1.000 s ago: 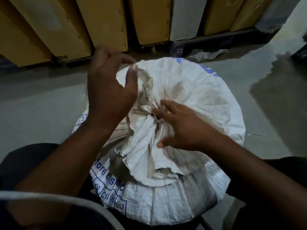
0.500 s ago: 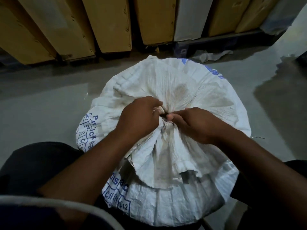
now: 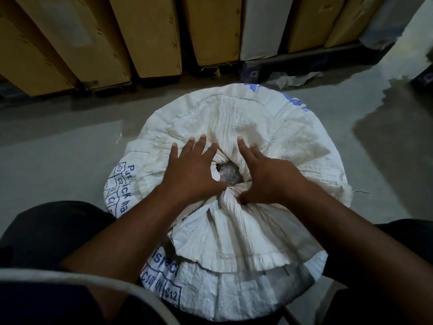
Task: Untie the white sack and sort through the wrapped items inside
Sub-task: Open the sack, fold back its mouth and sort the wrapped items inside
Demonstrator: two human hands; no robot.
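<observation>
**Sack mouth parted**

On the grey concrete floor (image 3: pixel 58 148), the white woven plastic sack (image 3: pixel 234 289) is stood upright. Its gathered neck, pinched half a second ago, is now spread by the left hand (image 3: pixel 192 172) and right hand (image 3: pixel 269 177), fingers splayed flat, gripping nothing; a small opening (image 3: pixel 228 173) with greyish contents is exposed.
</observation>
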